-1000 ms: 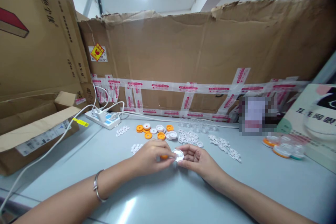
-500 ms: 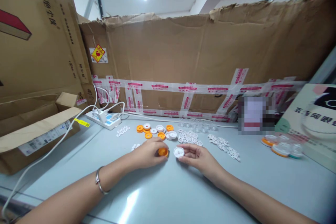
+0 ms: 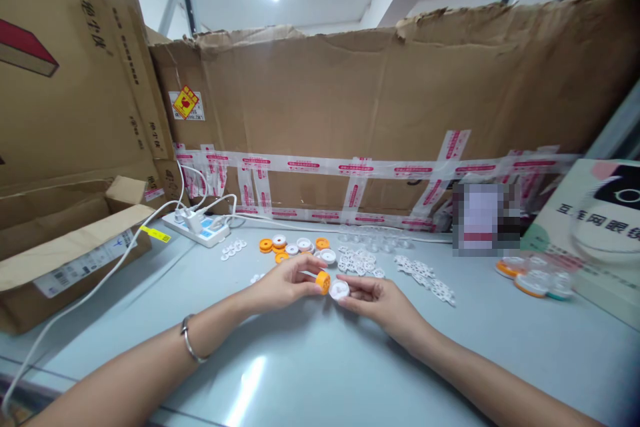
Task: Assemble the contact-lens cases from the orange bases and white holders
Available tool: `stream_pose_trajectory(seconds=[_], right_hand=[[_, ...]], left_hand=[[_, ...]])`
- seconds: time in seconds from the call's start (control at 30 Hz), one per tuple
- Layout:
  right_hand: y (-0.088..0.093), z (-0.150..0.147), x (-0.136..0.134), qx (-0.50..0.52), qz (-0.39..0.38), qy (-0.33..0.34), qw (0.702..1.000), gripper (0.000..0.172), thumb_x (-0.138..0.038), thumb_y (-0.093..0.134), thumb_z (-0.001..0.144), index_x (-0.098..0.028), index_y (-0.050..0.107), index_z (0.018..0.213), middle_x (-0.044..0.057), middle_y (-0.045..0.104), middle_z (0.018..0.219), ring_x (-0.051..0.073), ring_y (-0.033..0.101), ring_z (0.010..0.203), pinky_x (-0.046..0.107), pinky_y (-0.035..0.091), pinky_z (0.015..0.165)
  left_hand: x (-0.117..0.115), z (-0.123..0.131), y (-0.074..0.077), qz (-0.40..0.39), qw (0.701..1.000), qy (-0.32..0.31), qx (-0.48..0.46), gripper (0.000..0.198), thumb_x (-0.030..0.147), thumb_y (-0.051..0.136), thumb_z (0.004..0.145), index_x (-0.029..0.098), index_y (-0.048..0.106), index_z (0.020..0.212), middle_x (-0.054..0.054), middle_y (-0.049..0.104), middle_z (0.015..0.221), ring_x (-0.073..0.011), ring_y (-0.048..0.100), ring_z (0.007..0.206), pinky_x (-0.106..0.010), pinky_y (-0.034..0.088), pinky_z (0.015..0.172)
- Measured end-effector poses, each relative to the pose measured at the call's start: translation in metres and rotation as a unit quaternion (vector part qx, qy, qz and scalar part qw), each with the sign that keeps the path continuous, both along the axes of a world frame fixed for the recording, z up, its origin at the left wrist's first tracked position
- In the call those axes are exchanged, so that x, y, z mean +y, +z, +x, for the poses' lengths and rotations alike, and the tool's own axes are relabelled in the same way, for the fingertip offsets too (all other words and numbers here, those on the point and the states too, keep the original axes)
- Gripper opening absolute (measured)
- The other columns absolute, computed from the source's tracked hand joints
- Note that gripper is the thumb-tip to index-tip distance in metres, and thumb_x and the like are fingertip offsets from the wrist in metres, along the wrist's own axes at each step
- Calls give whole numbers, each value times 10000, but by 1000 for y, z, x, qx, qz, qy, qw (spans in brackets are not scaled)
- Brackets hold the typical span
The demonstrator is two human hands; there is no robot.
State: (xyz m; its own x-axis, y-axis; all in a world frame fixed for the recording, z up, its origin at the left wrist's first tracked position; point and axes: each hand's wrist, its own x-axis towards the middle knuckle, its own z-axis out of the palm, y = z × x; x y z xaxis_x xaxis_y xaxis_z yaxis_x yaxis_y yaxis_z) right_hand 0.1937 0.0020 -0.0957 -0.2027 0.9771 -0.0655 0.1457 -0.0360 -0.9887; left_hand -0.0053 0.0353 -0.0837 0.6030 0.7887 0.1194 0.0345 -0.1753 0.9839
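Note:
Between its fingertips my left hand (image 3: pixel 290 282) pinches a round orange plastic cap (image 3: pixel 323 282), tipped on its side with its ribbed face turned toward the right. My right hand (image 3: pixel 373 295) grips a round white plastic cap (image 3: pixel 339 290) by its right edge; its hollow inside faces me. The two caps are very close together just above the table; whether they touch, I cannot tell. Behind my hands lie several orange discs (image 3: pixel 266 246) and white discs (image 3: pixel 303 244). A heap of small white perforated pieces (image 3: pixel 357 262) sits beyond my right fingers.
Clear plastic domes (image 3: pixel 373 238) stand at the back. More white perforated pieces (image 3: pixel 425 277) lie to the right, near finished-looking domed cases (image 3: pixel 533 277). A power strip (image 3: pixel 197 227) with cables and an open carton (image 3: pixel 75 247) are at left. Tall cardboard (image 3: pixel 310 100) walls the back.
My left hand has lifted the orange cap, turned it on its side and brought it right, up to the white cap. My right hand has hardly moved.

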Motion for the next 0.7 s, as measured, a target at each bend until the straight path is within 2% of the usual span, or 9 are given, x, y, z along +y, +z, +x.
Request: stream_pose_trajectory(seconds=[0.13, 0.3, 0.5, 0.7], right_hand=[[-1, 0, 0, -3, 16, 4, 1000, 526, -342, 726, 555, -162, 648, 1043, 22, 708, 760, 186, 631, 718, 325, 475, 718], [1, -1, 0, -16, 19, 10, 1000, 503, -330, 705, 575, -165, 644, 1046, 4, 703, 724, 177, 628, 693, 317, 472, 703], [0, 0, 1, -24, 27, 7, 999, 515, -342, 710, 573, -166, 641, 1052, 12, 709, 735, 191, 633, 704, 321, 475, 696], [-1, 0, 1, -14, 23, 5, 1000, 542, -359, 712, 570, -154, 633, 1065, 38, 718, 806, 210, 643, 768, 339, 480, 743]], left_hand=[[-3, 1, 7, 2, 1000, 23, 20, 237, 221, 613, 740, 137, 567, 956, -59, 587, 905, -105, 579, 727, -267, 460, 698], [-4, 3, 8, -12, 999, 17, 27, 214, 263, 558, 786, 162, 598, 971, -36, 609, 847, -108, 593, 733, -229, 450, 648], [-1, 2, 2, -34, 999, 2, 34, 388, 226, 695, 662, 178, 596, 1035, -45, 632, 928, -116, 597, 750, -262, 459, 724], [-1, 2, 2, -23, 999, 17, 32, 416, 207, 690, 659, 160, 582, 1058, -56, 626, 909, -124, 601, 763, -289, 457, 749]])
